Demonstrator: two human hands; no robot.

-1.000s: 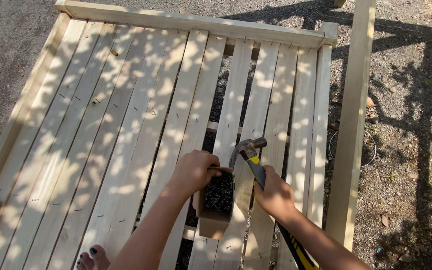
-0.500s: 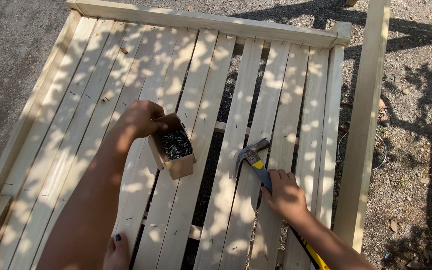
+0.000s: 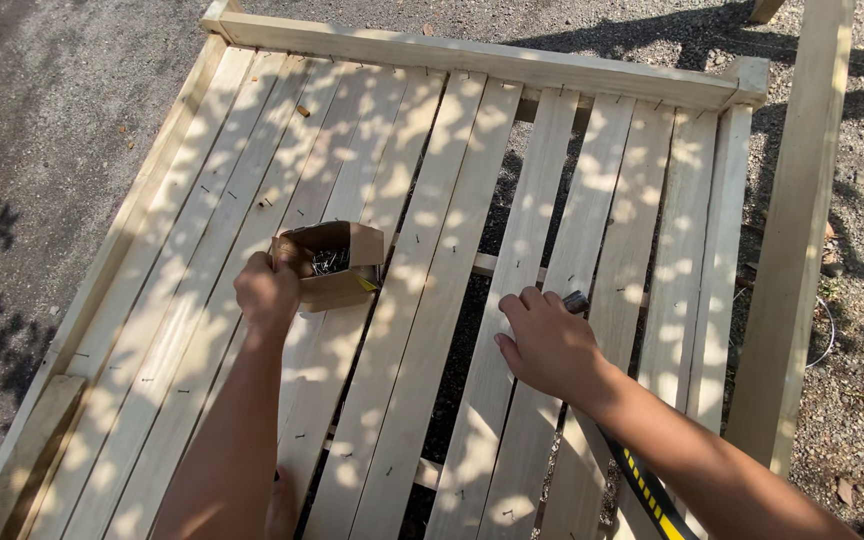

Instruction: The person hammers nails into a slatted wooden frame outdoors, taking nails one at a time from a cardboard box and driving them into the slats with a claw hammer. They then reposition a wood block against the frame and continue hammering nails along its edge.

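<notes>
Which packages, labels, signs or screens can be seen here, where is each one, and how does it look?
Cardboard box: one small open box, plain brown, roughly rectangular with its flaps up, resting on the pale wooden slats left of centre; dark nails show inside, and the left hand touches its left side.
Labels: a small yellow patch sits on the box's right side; its details are too small to tell.
Signs or screens: none in view.

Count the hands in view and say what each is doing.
2. The left hand grips the small cardboard box of nails; the right hand rests flat on a slat, covering the hammer.
</notes>
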